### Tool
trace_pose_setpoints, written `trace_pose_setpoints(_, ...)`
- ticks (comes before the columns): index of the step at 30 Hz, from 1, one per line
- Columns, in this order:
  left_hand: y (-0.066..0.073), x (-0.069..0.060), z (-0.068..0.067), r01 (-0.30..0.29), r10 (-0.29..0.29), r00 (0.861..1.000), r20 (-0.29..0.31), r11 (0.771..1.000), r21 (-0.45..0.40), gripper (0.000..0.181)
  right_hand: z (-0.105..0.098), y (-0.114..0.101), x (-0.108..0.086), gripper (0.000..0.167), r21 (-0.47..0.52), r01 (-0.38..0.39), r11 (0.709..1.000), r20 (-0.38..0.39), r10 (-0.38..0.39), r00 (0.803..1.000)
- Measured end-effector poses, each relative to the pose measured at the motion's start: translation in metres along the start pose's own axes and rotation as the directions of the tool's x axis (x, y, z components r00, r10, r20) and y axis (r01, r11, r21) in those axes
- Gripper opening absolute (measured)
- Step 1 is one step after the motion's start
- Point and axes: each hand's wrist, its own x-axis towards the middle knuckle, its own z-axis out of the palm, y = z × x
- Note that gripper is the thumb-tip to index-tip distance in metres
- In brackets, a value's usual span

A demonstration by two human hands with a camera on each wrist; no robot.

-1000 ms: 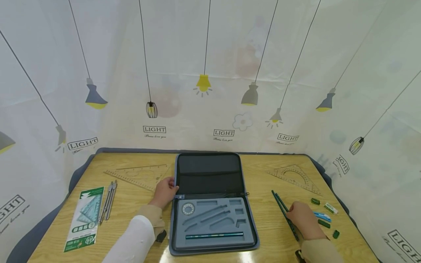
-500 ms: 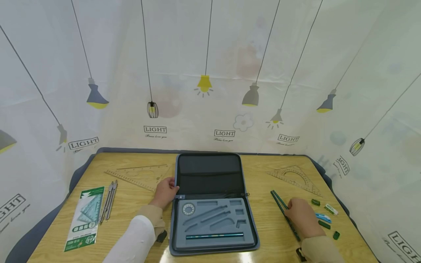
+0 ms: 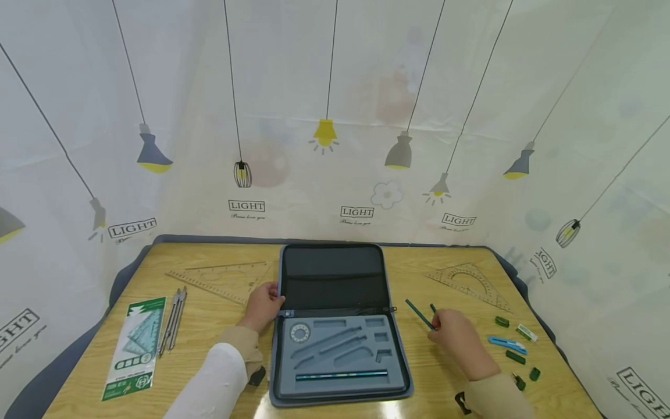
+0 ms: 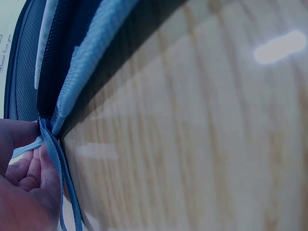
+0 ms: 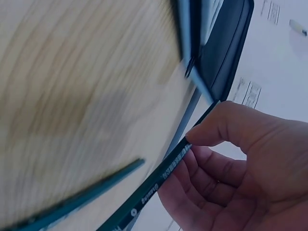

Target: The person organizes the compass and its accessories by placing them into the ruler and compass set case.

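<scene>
My left hand [image 3: 262, 306] holds the left edge of an unzipped blue-grey case [image 3: 342, 389] near its hinge. The left wrist view shows the thumb and fingers around the case's fabric edge [image 4: 54, 144]. My right hand [image 3: 456, 340] is to the right of the case, pinching a dark green pencil [image 3: 419, 314] between thumb and fingers, its length pointing up and left. A second green pencil [image 5: 91, 192] lies on the table below that hand. Another pencil [image 3: 341, 376] sits in the front slot of the grey insert, where a white dotted ring [image 3: 300, 333] also shows.
Clear set squares [image 3: 220, 279] [image 3: 471, 283] lie at back left and right. Compasses [image 3: 171, 323] and a green-white packet [image 3: 135, 349] are at left. A blue cutter [image 3: 508, 344], a white eraser [image 3: 526, 332] and several small green pieces [image 3: 515, 357] lie at right.
My right hand has lifted one pencil from beside the other and moved up and left toward the case. The second pencil stays on the table. My left hand has not moved.
</scene>
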Motion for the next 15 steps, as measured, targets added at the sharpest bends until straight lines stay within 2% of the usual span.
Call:
trace_pose_setpoints(11,-0.001,0.001,0.0,0.007,-0.007,1.0,0.016,1.0,-0.001,0.035,0.017,-0.039,-0.003,0.015,-0.013,0.134,0.991,-0.046,-0.135,0.99)
trace_pose_setpoints(15,-0.001,0.002,0.0,0.012,-0.012,1.0,0.021,1.0,-0.005,0.035,0.024,-0.057,-0.007,0.016,-0.006,0.223,0.975,-0.038,-0.223,0.974)
